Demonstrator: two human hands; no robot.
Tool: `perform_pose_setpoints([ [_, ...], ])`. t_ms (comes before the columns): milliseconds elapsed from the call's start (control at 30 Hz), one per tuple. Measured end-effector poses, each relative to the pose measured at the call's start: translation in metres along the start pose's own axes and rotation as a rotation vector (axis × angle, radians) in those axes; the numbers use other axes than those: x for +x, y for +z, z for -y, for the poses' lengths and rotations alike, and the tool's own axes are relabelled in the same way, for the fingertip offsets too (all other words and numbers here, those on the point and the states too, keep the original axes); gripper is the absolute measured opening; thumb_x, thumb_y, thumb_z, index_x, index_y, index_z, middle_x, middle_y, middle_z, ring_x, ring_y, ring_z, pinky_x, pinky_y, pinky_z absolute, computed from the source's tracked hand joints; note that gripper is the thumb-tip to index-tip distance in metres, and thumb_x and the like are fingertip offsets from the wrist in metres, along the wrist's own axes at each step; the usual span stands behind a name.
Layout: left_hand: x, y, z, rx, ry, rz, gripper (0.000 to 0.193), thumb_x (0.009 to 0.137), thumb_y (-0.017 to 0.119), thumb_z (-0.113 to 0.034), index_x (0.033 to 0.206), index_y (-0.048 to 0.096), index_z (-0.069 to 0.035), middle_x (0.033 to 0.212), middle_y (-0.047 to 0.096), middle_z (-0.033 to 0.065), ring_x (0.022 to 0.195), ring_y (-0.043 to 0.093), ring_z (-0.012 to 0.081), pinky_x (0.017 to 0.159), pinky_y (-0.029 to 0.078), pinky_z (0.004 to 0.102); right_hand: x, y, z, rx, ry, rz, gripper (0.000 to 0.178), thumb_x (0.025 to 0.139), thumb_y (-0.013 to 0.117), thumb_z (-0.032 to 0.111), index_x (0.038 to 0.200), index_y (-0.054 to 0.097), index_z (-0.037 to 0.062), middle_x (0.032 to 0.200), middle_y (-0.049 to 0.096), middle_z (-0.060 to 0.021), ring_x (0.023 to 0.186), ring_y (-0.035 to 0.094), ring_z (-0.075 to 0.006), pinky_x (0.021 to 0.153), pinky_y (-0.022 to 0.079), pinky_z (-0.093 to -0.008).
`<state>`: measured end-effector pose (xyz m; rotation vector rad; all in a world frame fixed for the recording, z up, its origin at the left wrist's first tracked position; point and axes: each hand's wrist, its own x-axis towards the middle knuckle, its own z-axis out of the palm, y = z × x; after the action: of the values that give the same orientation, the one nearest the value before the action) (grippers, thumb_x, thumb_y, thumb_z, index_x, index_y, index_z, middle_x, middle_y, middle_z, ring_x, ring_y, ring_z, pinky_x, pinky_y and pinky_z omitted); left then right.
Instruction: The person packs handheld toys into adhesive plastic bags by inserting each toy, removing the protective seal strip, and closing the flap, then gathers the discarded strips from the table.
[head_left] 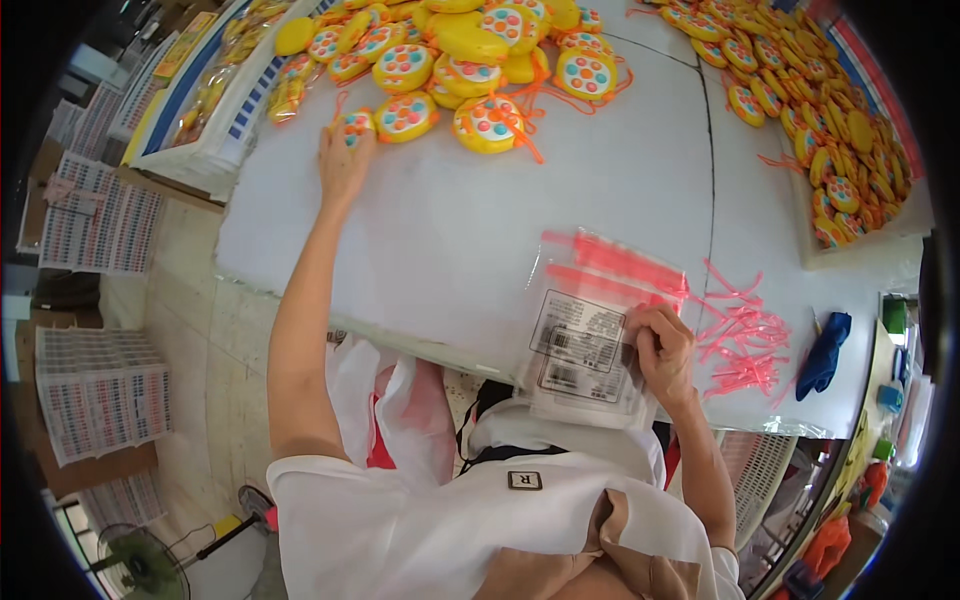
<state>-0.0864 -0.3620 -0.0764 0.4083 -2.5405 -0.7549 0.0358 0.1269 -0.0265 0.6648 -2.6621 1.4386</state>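
Observation:
My left hand (343,172) reaches out to the far left of the table, its fingers closed round a small yellow toy (357,128) with a white face and coloured dots. Just beyond it lies a heap of similar round yellow toys (404,67), some with orange cords. Close to my body, my right hand (664,350) is curled over the right side of a stack of clear printed zip bags (580,345) with pink top strips. Its fingertips pinch at a bag there. The stack hangs slightly over the table's front edge.
Loose pink strips (745,345) lie right of the bags, beside a dark blue bundle (824,357). More yellow toys (845,150) fill a container at the far right. A white crate (215,125) of packed toys stands at the left edge. Printed stacks (100,390) sit lower left.

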Motion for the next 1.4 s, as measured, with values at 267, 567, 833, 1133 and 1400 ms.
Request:
perform_pose_setpoints([
  [267,-0.101,-0.029,-0.027,0.064,0.105,0.013,0.072,0.085,0.062,-0.032,0.144,0.03,-0.004,0.148,0.022,0.0272,0.138,0.022,0.0425,0.112,0.023,0.0448,0.001,0.002,-0.005,-0.009,0.009,0.069,0.016,0.079,0.05,-0.009,0.086,0.061,0.0001,0.081,0.06,-0.01,0.061,0.058,-0.0182,0.057,0.045,-0.027],
  [567,-0.099,-0.014,-0.011,0.246,0.2,-0.109,0.082,0.08,0.067,-0.031,0.143,0.027,0.003,0.146,0.026,0.0293,0.133,0.032,0.042,0.11,0.03,0.0417,0.004,0.01,-0.003,0.025,-0.045,0.024,0.016,0.082,0.048,-0.01,0.083,0.062,-0.0019,0.081,0.061,-0.0075,0.068,0.062,-0.0142,0.063,0.049,-0.0245],
  [833,-0.11,-0.012,-0.026,0.271,0.182,-0.151,0.078,0.08,0.066,-0.031,0.14,0.031,0.004,0.144,0.029,0.0297,0.131,0.034,0.0437,0.108,0.032,0.0441,-0.002,0.007,-0.004,-0.03,-0.047,0.038,0.016,0.082,0.049,-0.009,0.084,0.062,-0.0015,0.081,0.061,-0.0073,0.069,0.062,-0.0138,0.063,0.048,-0.0242],
  [1133,-0.103,-0.014,-0.035,0.26,0.084,-0.098,0.077,0.08,0.066,-0.031,0.142,0.03,0.0,0.145,0.028,0.0275,0.13,0.034,0.0436,0.108,0.032,0.0442,0.0,0.009,-0.003,-0.042,-0.013,0.022,0.017,0.082,0.048,-0.011,0.084,0.063,-0.0015,0.082,0.062,-0.0079,0.07,0.063,-0.0145,0.064,0.049,-0.025],
  [1400,-0.1,-0.014,-0.026,0.218,0.21,-0.15,0.067,0.083,0.063,-0.034,0.137,0.04,-0.003,0.142,0.036,0.0231,0.128,0.038,0.0387,0.106,0.032,0.0417,-0.001,0.005,-0.013,0.002,-0.053,0.051,0.016,0.08,0.052,-0.007,0.085,0.064,0.0015,0.082,0.063,-0.0092,0.065,0.061,-0.0156,0.059,0.047,-0.0264],
])
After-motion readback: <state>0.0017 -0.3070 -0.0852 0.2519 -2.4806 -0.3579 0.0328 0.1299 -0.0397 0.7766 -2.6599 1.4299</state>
